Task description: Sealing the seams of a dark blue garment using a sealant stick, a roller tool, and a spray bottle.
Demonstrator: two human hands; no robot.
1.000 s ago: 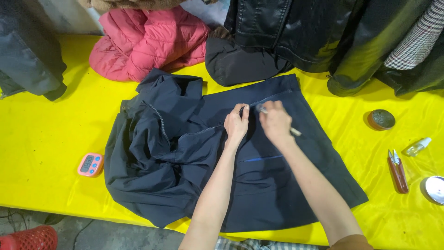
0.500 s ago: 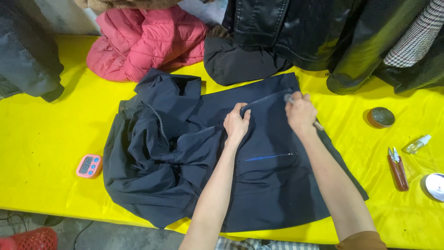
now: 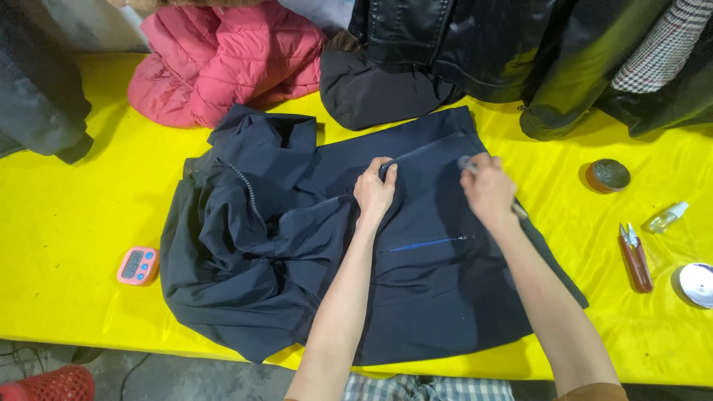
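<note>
A navy jacket [image 3: 416, 275] lies spread flat on the yellow table [image 3: 67, 223], its collar end bunched toward the left. The left hand [image 3: 375, 191] rests on the jacket with its fingers [image 3: 388, 169] pinched narrow on the fabric right at the front zipper [image 3: 334, 199], which runs diagonally past them toward the upper right. The right hand [image 3: 486, 189] sits just to the right of those fingers, also on the jacket, closed around a thin pale tool [image 3: 518, 211] whose ends poke out on either side of the fist; what kind of tool it is cannot be told. Just below and between the 2 hands, a short blue pocket zipper [image 3: 427, 243] crosses the cloth.

Well right of the right fingers lie a round brown tin [image 3: 607, 176], a small clear bottle [image 3: 666, 217], red-handled snips [image 3: 636, 256] and a white round object [image 3: 697, 284] at the edge. Far left of the left fingers sits a pink timer [image 3: 138, 265]. Beyond both hands, a pink puffer jacket [image 3: 223, 59] and dark coats [image 3: 475, 52] are piled on the table.
</note>
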